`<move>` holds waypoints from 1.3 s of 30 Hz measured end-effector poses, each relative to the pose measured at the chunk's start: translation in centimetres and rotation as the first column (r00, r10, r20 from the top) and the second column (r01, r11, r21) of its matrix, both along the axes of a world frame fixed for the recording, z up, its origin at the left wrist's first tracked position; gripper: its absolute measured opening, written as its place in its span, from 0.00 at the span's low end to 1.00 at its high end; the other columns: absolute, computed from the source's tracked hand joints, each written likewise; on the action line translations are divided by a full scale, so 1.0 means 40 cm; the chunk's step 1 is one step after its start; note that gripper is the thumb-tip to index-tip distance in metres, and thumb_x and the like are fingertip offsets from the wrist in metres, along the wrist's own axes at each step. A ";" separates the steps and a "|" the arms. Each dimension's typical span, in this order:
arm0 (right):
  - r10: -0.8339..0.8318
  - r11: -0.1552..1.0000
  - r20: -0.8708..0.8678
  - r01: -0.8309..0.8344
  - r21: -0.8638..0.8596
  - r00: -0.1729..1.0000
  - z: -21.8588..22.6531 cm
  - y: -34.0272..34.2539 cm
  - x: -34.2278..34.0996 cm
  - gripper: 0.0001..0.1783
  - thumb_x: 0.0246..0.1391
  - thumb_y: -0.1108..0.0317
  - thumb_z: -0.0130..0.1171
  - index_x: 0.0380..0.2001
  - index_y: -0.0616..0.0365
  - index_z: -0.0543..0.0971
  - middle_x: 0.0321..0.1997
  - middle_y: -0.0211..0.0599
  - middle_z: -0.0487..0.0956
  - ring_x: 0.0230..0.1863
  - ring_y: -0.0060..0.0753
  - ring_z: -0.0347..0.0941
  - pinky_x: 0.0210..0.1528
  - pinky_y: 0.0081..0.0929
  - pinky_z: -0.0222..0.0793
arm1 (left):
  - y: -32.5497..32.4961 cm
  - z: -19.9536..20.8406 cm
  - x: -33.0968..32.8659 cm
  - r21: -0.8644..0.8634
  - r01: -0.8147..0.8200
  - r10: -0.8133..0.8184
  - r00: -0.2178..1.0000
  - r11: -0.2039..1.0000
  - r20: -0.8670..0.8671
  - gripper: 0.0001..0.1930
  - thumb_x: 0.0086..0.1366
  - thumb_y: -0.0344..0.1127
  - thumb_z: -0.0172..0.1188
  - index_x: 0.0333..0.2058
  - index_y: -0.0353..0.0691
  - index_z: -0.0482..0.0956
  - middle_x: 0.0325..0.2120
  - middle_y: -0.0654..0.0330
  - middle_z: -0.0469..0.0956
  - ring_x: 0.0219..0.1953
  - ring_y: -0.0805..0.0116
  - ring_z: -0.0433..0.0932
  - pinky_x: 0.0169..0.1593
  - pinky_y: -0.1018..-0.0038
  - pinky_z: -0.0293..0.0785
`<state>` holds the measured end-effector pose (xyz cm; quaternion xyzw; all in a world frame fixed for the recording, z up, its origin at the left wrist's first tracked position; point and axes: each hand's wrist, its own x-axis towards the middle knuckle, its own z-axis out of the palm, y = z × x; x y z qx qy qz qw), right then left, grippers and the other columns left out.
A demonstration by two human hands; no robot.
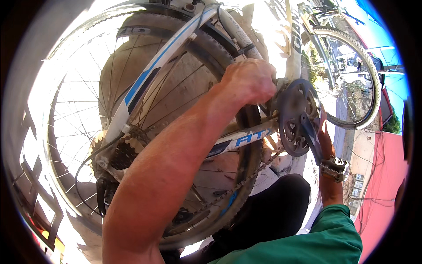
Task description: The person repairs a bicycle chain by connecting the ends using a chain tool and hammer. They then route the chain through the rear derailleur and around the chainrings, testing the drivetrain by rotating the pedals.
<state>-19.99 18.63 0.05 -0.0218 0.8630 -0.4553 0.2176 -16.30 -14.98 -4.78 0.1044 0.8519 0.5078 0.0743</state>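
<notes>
A white and blue bicycle frame fills the view, with its rear wheel at the left. My left hand is curled into a fist against the frame, just left of the black chainring. What the fist grips is hidden. My right hand, coming out of a green sleeve, reaches up behind the black crank arm and appears wrapped around it, above the metal pedal. The chain hangs slack below the chainstay.
The cassette and rear derailleur sit at the lower left. The front wheel is at the upper right. My black-trousered knee is under the frame. A red surface lies along the right.
</notes>
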 end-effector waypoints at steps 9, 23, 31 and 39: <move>-0.016 1.000 0.008 0.016 0.006 1.000 0.012 -0.002 -0.021 0.23 0.64 0.53 0.53 0.47 0.64 0.78 0.33 0.31 0.77 0.33 0.23 0.73 0.41 0.22 0.71 | -0.015 -0.003 -0.023 0.053 0.032 -0.032 0.999 0.998 -0.003 0.17 0.55 0.42 0.56 0.42 0.45 0.84 0.42 0.53 0.83 0.48 0.55 0.80 0.52 0.63 0.75; -0.002 0.999 0.033 0.003 -0.036 0.999 -0.028 -0.032 -0.050 0.23 0.64 0.54 0.54 0.47 0.65 0.78 0.33 0.31 0.78 0.33 0.22 0.74 0.40 0.22 0.72 | -0.011 -0.019 -0.022 0.077 0.130 -0.129 0.992 0.989 -0.015 0.18 0.53 0.42 0.56 0.40 0.42 0.85 0.40 0.49 0.82 0.46 0.53 0.80 0.52 0.64 0.75; -0.006 0.998 0.031 0.008 -0.060 0.999 -0.029 -0.024 -0.050 0.22 0.64 0.54 0.54 0.47 0.65 0.78 0.33 0.31 0.79 0.33 0.22 0.75 0.40 0.22 0.72 | -0.014 -0.023 -0.020 0.165 0.151 -0.155 0.988 0.975 0.008 0.17 0.54 0.41 0.56 0.38 0.40 0.85 0.36 0.48 0.83 0.43 0.52 0.81 0.49 0.64 0.75; -0.001 0.996 0.028 0.004 -0.091 1.000 -0.045 -0.018 -0.060 0.22 0.64 0.55 0.55 0.47 0.65 0.79 0.34 0.32 0.80 0.33 0.22 0.75 0.39 0.22 0.73 | -0.005 -0.040 -0.027 0.165 0.132 -0.123 0.990 0.977 -0.063 0.16 0.54 0.41 0.56 0.37 0.38 0.85 0.33 0.46 0.82 0.40 0.51 0.81 0.46 0.63 0.75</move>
